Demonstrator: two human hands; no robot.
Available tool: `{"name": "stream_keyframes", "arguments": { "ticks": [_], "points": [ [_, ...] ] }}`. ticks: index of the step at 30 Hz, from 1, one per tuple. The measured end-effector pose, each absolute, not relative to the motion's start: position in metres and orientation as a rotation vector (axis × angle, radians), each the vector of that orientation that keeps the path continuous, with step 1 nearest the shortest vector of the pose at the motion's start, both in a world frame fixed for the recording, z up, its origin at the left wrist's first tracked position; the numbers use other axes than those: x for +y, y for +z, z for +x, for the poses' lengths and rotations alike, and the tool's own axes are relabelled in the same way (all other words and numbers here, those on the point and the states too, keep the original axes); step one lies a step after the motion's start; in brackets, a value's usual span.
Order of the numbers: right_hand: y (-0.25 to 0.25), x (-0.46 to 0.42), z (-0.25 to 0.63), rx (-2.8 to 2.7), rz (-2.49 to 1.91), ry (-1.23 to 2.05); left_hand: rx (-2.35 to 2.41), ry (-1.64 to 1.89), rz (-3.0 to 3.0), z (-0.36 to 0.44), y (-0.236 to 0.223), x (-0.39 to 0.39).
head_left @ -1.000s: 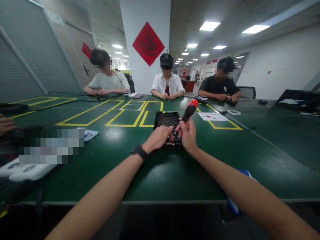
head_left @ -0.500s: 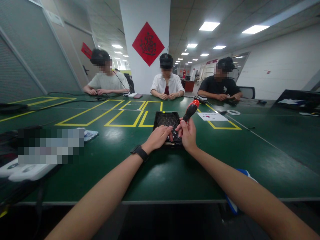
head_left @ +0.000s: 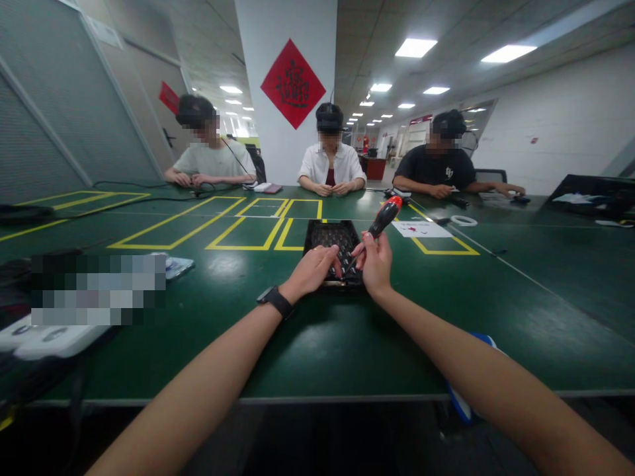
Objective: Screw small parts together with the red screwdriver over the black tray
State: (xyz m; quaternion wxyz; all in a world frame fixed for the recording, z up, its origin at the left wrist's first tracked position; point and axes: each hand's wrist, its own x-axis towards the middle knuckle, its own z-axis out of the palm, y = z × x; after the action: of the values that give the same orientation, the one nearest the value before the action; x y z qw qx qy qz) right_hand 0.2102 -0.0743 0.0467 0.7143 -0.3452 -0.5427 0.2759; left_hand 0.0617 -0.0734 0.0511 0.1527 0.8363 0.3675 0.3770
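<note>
My right hand [head_left: 377, 264] grips a screwdriver [head_left: 385, 215] by the lower part of its red and black handle. The handle leans up to the right, while the thin shaft slants down-left into a black open case [head_left: 332, 228] on the green table. Dark rows with small shiny spots show inside the case. My left hand [head_left: 315, 268], with a dark watch on its wrist, rests over the case's near left side. Its fingers are bent together close to the shaft's tip; whatever they pinch is hidden or too small to name.
Yellow tape outlines [head_left: 248, 235] mark the green table [head_left: 223, 317]. A white paper [head_left: 421, 229] and a tape roll [head_left: 463, 221] lie to the right. White devices [head_left: 59, 334] and cables lie at left; a blue and white object [head_left: 461, 396] is beneath my right forearm. Three people sit opposite.
The screwdriver's handle has shifted slightly right and leans more, and its shaft now shows. My left hand stays nearly in place. The person at right has stretched an arm towards a dark object.
</note>
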Motion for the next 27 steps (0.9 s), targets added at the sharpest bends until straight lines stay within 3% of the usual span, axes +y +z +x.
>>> {"name": "stream_keyframes", "arguments": {
  "ticks": [27],
  "points": [
    [0.049,-0.0745,0.2103,-1.104,-0.742,0.624,1.099,0.973,2.492,0.0603,0.0556,-0.0755]
  ]
}}
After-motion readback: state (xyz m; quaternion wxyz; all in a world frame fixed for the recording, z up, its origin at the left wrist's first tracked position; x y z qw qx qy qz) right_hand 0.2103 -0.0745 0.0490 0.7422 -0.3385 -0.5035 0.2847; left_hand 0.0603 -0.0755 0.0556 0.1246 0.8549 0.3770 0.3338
